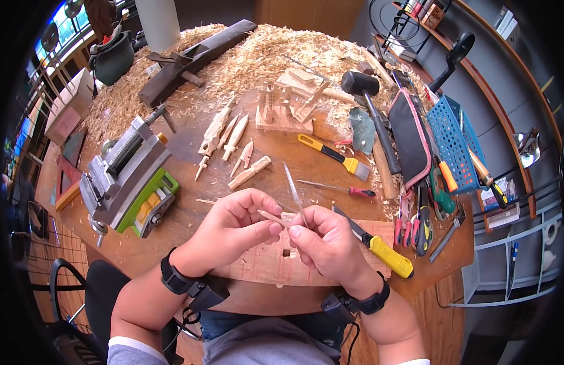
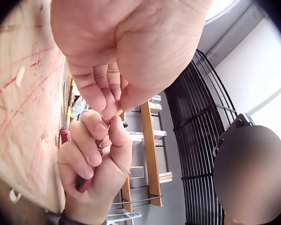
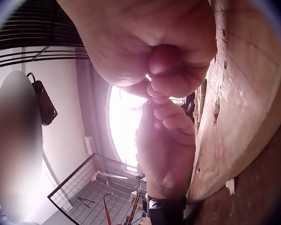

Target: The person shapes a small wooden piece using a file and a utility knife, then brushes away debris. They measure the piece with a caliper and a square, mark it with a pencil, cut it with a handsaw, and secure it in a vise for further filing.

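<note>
My left hand [image 1: 230, 231] pinches a small pale wood piece [image 1: 269, 216] between thumb and fingertips. My right hand [image 1: 327, 243] holds a slim metal file [image 1: 292, 185], its tapered end pointing up and away. The file's red handle [image 2: 83, 184] shows inside the right palm in the left wrist view, and its round end fills part of the palm in the right wrist view. The two hands meet at the fingertips, above a wooden board [image 1: 251, 267] with red lines and a square hole. Fingers hide most of the wood piece.
Carved wood pieces [image 1: 235, 137] and a brush [image 1: 336, 158] lie beyond the hands. A red-handled tool [image 1: 361, 192] and a yellow-handled cutter [image 1: 391, 257] lie to the right. A vise [image 1: 123, 173] stands left. A hand plane [image 1: 196, 61] sits among shavings, near a mallet [image 1: 360, 84] and blue basket [image 1: 450, 140].
</note>
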A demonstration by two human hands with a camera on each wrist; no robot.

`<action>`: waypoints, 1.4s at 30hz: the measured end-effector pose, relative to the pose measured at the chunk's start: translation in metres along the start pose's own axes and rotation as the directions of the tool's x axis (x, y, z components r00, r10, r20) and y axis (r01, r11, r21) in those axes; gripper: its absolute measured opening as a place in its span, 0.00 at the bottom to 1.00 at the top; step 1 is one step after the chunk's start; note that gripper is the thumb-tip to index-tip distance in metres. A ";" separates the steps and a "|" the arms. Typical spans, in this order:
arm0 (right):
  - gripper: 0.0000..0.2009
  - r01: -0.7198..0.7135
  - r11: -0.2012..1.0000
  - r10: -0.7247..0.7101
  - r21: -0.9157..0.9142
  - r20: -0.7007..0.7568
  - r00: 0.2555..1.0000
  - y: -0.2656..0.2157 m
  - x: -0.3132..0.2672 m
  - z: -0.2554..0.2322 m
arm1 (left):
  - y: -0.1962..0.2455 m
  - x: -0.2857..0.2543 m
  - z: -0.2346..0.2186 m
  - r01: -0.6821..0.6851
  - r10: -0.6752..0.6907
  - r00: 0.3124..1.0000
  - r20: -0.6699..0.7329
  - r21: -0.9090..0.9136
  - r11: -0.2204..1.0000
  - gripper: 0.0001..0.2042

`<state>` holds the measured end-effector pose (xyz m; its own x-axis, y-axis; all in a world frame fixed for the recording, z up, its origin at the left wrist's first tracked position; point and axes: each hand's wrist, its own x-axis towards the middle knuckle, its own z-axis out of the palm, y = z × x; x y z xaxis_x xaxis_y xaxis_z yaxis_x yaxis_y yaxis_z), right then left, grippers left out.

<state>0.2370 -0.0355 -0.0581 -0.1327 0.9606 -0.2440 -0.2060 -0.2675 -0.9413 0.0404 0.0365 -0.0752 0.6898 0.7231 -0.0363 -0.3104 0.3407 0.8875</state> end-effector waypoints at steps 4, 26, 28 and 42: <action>0.04 -0.011 1.000 0.012 -0.012 0.048 0.999 0.001 -0.001 -0.003 | -0.003 0.001 -0.008 -0.016 0.018 0.999 0.037 -0.075 0.997 0.08; 0.06 0.010 0.999 -0.013 0.038 0.078 0.997 0.007 -0.006 0.001 | -0.008 0.003 -0.008 0.090 -0.059 0.993 0.102 -0.325 0.941 0.06; 0.06 0.009 1.000 -0.012 0.030 0.082 0.997 0.006 -0.006 0.001 | -0.010 0.004 -0.009 0.086 -0.052 0.992 0.113 -0.325 0.942 0.06; 0.09 0.016 0.997 -0.020 0.073 0.062 0.998 0.010 -0.007 0.002 | -0.011 0.005 -0.010 0.098 -0.057 0.992 0.115 -0.393 0.914 0.09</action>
<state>0.2340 -0.0453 -0.0654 -0.1885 0.9594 -0.2098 -0.2781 -0.2570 -0.9255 0.0405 0.0427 -0.0901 0.7767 0.6290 -0.0336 -0.4734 0.6181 0.6276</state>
